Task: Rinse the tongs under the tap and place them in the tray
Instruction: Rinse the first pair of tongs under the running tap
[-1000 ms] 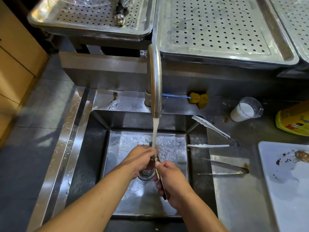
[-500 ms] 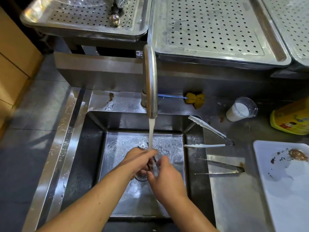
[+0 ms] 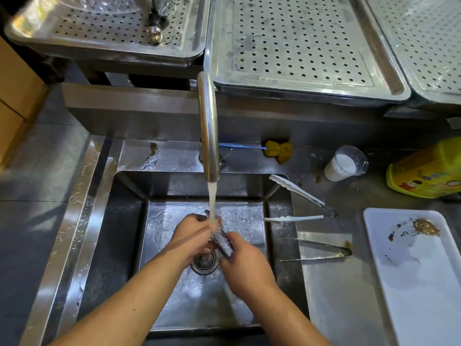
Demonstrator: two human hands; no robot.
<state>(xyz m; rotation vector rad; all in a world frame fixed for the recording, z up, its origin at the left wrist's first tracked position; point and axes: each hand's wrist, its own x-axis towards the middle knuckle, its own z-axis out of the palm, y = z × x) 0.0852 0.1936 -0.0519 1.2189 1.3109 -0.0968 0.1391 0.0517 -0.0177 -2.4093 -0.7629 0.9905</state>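
A: Tongs [image 3: 222,242]: where are they found?
B: Over the sink [image 3: 119,240], just above the drain [image 3: 203,264], held between both hands. The stream [image 3: 212,201] from the tap [image 3: 208,121] is seen striking their upper end. Dark metal is noted; much of it is covered by fingers.

A: Grip recorded?
B: Right hand [image 3: 245,260]: fingers and thumb are curled round the lower part of the tongs. Left hand [image 3: 193,233]: fingers are folded over the upper part, at the stream; the thumb is hidden. Whether the tongs' arms are squeezed together cannot be told.

A: Forearms?
B: Both are bare, entered from the near edge and converged over the basin.

A: Counter to the right?
B: White tongs [image 3: 296,191] are laid at the sink's right rim, arms splayed, tips reaching over the basin. Just nearer, thin tongs [image 3: 345,252] are laid the same way, brown residue noted at the hinge end. A white tray [image 3: 419,295] is set beside them, smeared brown at its far end. A cup [image 3: 345,166] of white liquid and a yellow bottle [image 3: 426,171] are placed farther back. A brush [image 3: 278,149] with a yellow head is laid behind the tap.

A: Behind the sink?
B: Three perforated trays are raised there, well apart from the tongs. In the left tray [image 3: 87,33] a utensil [image 3: 154,33] with a shiny round knob is seen. The middle tray [image 3: 299,46] is wet-streaked. The right tray [image 3: 429,33] is cut by the frame.
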